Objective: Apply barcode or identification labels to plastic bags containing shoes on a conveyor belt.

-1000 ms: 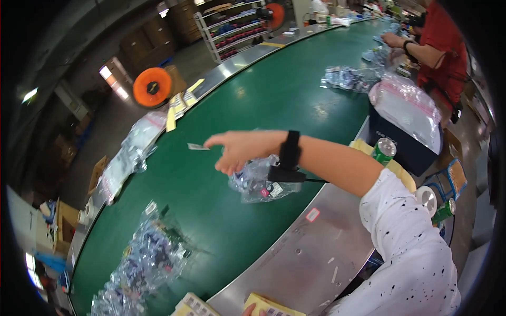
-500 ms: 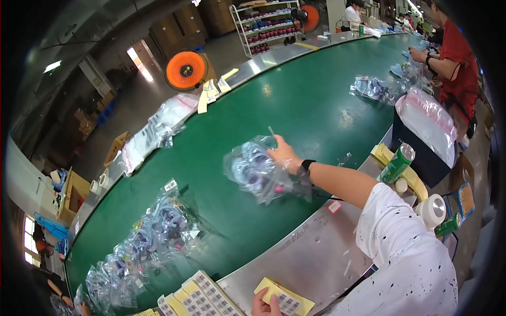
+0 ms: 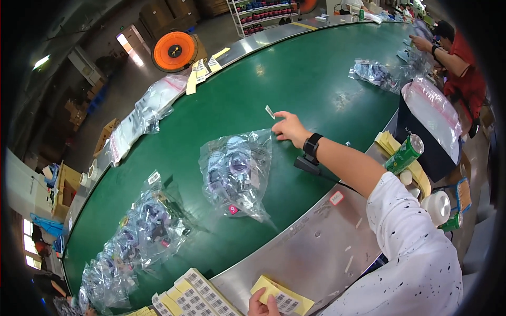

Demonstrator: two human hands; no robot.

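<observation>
A clear plastic bag (image 3: 237,174) of blue and purple items lies flat on the green conveyor belt (image 3: 295,79). My right hand (image 3: 289,129), with a black watch on its wrist, rests on the bag's top right corner. It pinches a small white label (image 3: 270,111) at its fingertips. My left hand (image 3: 262,305) shows only partly at the lower edge and grips a yellow sheet of labels (image 3: 284,296) on the steel table edge (image 3: 311,247).
More filled bags (image 3: 147,226) trail along the belt to the lower left, with label sheets (image 3: 200,295) beside them. A black scanner (image 3: 307,164), a green can (image 3: 403,154), a black bin (image 3: 432,158) and a white roll (image 3: 436,203) stand at my right. A person in red (image 3: 458,52) works at the far right.
My right hand carried the bag across the belt and set it down flat, and now rests on its top corner with the small label still pinched. The view tilted down toward me.
</observation>
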